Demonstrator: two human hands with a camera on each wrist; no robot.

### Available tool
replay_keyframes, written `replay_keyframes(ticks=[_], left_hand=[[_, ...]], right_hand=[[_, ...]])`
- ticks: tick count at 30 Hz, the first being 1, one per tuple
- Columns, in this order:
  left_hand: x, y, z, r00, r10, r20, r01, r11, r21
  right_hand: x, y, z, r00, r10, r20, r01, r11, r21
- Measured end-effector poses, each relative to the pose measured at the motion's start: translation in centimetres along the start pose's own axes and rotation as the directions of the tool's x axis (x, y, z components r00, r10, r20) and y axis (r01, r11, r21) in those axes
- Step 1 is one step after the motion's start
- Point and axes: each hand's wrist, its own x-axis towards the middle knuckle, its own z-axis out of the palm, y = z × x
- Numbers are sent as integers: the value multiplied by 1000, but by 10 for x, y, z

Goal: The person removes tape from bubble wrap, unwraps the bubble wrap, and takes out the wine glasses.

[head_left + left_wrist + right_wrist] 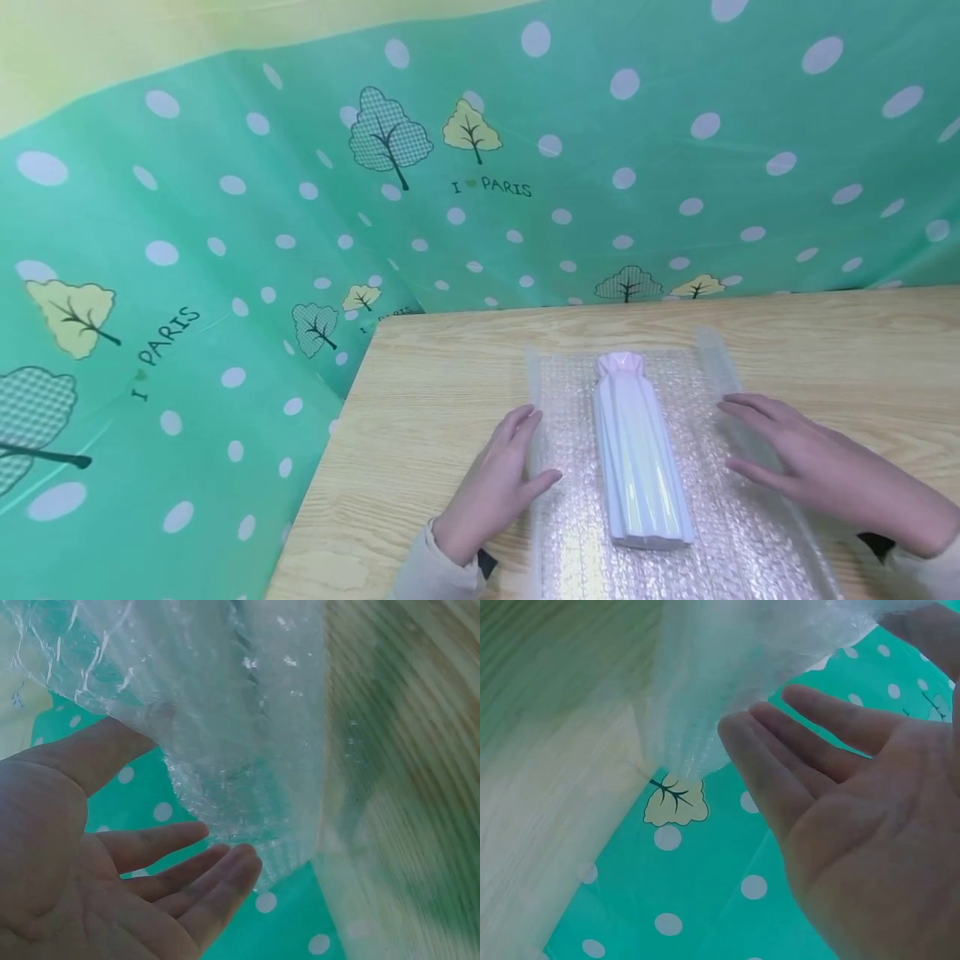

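A white fluted vase (643, 454) with a pinched neck and an iridescent sheen lies on its side, its neck toward the table's far edge. Under it, a sheet of bubble wrap (573, 500) is spread over the table. At the sheet's left edge is my left hand (498, 479), its fingers spread and slightly bent. My right hand (810, 467) is at the right edge, thumb apart from the fingers. Both wrist views show open palms beside the bubble wrap (225, 735), with fingertips right at its edge. Neither hand grips the vase.
The wooden table (420, 400) extends to both sides of the sheet. Behind it and to the left hangs a green polka-dot cloth (480, 242) printed with trees, close to the table's far and left edges.
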Motion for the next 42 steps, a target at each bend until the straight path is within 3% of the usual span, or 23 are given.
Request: replay_keyframes(ticks=[11,19,27,37,42], left_hand=[[-1,-4,-3,999,-17,44,21,996,-85],[-3,-10,-5,998,-28,52,34,992,-124],[-4,-13,-8,998,-36,58,41,995,-87],[-6,-22,-12,994,-61,89,71,992,-107],[-7,-25,-12,993,-75,88,82,993,-80]], right_hand=[[-1,10,-6,992,87,86,-91,995,47],[-2,16,-7,996,70,59,-70,998,4],[-2,18,-9,994,68,83,-66,998,-21],[-3,38,-2,997,-78,-9,77,993,-86],[-5,44,-1,995,-103,-12,101,990,-94]])
